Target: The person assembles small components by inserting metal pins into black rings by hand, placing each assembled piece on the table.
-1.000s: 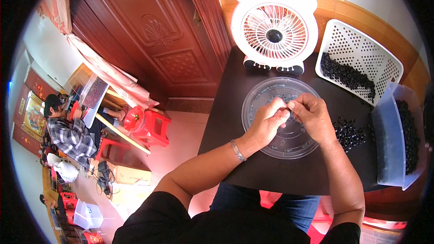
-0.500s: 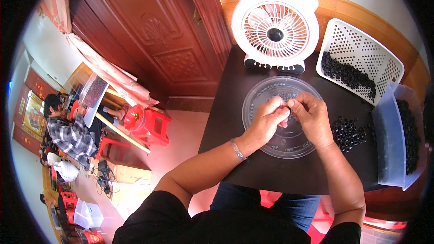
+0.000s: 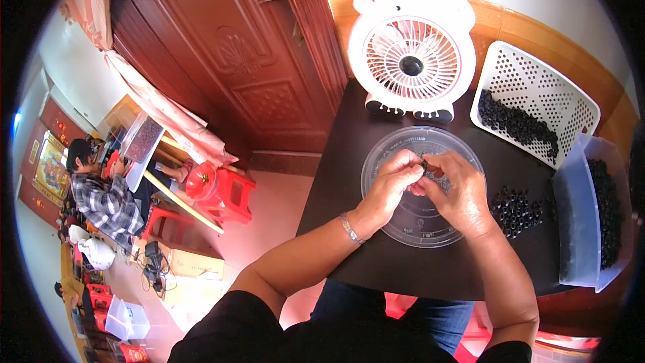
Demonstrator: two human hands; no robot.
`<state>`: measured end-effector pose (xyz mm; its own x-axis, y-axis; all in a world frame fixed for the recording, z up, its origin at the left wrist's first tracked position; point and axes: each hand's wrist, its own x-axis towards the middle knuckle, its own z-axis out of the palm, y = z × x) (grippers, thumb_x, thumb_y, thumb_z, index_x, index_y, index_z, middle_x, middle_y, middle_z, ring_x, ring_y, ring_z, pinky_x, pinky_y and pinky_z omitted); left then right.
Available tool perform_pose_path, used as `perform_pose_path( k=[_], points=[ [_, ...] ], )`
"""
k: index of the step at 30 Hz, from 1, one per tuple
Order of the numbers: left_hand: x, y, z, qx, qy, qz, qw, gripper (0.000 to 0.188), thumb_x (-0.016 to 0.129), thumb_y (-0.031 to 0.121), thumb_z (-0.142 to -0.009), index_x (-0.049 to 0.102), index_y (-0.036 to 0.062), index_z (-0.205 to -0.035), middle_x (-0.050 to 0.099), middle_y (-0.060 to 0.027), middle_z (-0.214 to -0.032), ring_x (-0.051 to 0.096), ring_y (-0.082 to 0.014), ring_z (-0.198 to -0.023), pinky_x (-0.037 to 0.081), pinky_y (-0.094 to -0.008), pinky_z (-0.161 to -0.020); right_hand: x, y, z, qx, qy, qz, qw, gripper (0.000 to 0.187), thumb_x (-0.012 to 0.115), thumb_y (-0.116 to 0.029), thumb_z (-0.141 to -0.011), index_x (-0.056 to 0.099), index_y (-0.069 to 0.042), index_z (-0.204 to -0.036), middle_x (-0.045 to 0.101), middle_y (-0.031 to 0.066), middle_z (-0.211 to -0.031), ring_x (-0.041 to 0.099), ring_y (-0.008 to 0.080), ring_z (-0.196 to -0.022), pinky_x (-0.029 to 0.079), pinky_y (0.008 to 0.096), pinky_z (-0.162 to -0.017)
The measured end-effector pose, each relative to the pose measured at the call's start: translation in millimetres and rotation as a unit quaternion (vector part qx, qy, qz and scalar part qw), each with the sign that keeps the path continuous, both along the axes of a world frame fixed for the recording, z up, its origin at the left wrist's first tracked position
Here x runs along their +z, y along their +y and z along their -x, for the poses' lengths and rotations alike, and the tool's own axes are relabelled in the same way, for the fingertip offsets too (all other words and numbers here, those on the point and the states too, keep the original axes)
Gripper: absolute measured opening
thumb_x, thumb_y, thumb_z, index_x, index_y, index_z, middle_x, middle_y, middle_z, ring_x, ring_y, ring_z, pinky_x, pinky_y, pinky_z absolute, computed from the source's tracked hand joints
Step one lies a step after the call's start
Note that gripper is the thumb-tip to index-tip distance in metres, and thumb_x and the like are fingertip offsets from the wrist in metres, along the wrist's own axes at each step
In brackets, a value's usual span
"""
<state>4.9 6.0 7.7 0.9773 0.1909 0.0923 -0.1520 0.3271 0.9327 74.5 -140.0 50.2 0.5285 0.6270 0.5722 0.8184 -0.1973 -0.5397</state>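
Observation:
My left hand and my right hand meet fingertip to fingertip above a clear round plastic tray. Pinched between them is a small black part, mostly covered by the fingers. Small greyish, see-through pieces lie in the tray, partly behind my hands. Beside my right wrist, a loose pile of small black rings is spread on the dark table.
A white animal-shaped fan stands behind the tray. To the right are a white perforated basket and a bluish translucent bin, both holding black parts. Far left, another person sits at a small table near red stools.
My right hand has turned, its fingers now curling more over the left fingertips. The whole view has shifted slightly, so the table and fan appear lower.

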Motion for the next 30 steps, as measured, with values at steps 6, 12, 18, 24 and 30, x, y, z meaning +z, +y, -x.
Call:
perform_pose_path(
  k=[6, 12, 18, 24, 30],
  points=[
    [-3.6, -0.4, -2.0, -0.024, -0.004, 0.004, 1.0, 0.012, 0.051, 0.017, -0.094, 0.053, 0.0051, -0.097, 0.059, -0.0035, -0.086, 0.058, -0.0117, -0.079, 0.045, -0.0268, -0.073, -5.3, 2.9, -2.5, -0.027, -0.052, -0.009, 0.998, 0.028, 0.076, -0.015, -0.068, 0.062, -0.009, -0.091, 0.062, 0.008, -0.081, 0.063, 0.0286, -0.073, 0.05, 0.0374, -0.063],
    [-4.9, -1.1, -0.9, -0.047, -0.006, 0.025, 0.999, 0.012, 0.05, 0.016, -0.094, 0.053, 0.0057, -0.098, 0.059, -0.0028, -0.088, 0.058, -0.0109, -0.08, 0.044, -0.0267, -0.073, -3.9, 1.9, -1.1, -0.048, -0.116, -0.008, 0.992, 0.033, 0.079, -0.017, -0.061, 0.06, -0.011, -0.087, 0.06, 0.0069, -0.077, 0.061, 0.0271, -0.07, 0.048, 0.0371, -0.06],
    [0.5, -5.7, 2.3, -0.054, -0.012, 0.06, 0.997, 0.016, 0.051, 0.019, -0.093, 0.055, 0.0038, -0.098, 0.057, -0.0019, -0.084, 0.054, -0.0094, -0.077, 0.044, -0.0238, -0.071, -2.5, 2.3, -0.7, -0.04, -0.123, -0.014, 0.992, 0.034, 0.08, -0.018, -0.059, 0.06, -0.01, -0.085, 0.059, 0.0068, -0.074, 0.061, 0.027, -0.069, 0.048, 0.0373, -0.06],
    [1.3, -6.4, 5.4, -0.066, -0.008, 0.095, 0.993, 0.017, 0.051, 0.019, -0.093, 0.055, 0.0038, -0.098, 0.057, -0.0021, -0.084, 0.054, -0.0098, -0.077, 0.044, -0.0239, -0.071, -3.4, 1.0, 0.0, -0.043, -0.136, -0.009, 0.99, 0.031, 0.078, -0.016, -0.058, 0.061, -0.009, -0.081, 0.058, 0.0069, -0.071, 0.06, 0.0272, -0.065, 0.048, 0.0369, -0.059],
    [-1.9, -8.8, 6.5, -0.035, -0.007, 0.085, 0.996, 0.017, 0.052, 0.021, -0.091, 0.056, 0.0048, -0.095, 0.058, -0.002, -0.08, 0.055, -0.0098, -0.073, 0.043, -0.0231, -0.07, -4.1, 2.6, 1.9, -0.026, -0.175, -0.01, 0.984, 0.025, 0.075, -0.014, -0.061, 0.058, -0.009, -0.077, 0.056, 0.0064, -0.068, 0.058, 0.0263, -0.063, 0.047, 0.0382, -0.057]
  ],
)
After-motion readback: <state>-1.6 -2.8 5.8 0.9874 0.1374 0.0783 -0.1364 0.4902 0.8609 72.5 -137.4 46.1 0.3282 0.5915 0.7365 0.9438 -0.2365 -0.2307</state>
